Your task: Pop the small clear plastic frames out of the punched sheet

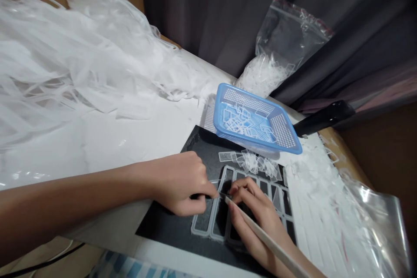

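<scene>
One skid on slick plastic and that tool (265,239) could nick the left hand (182,180), or a hard pry might snap a bar.
Right hand (260,208), in from 4 o'clock, is clamped on the slim, pale tool; left, from 9, has thumb and finger bunched by the grid's edge, can't tell on what. See-through, long-celled grid (212,215) sits under both on a matte black mat (172,221); thin loose frames (250,163) heap at 1, then a blue mesh basket (286,143), then a crinkly bag (282,37).
</scene>
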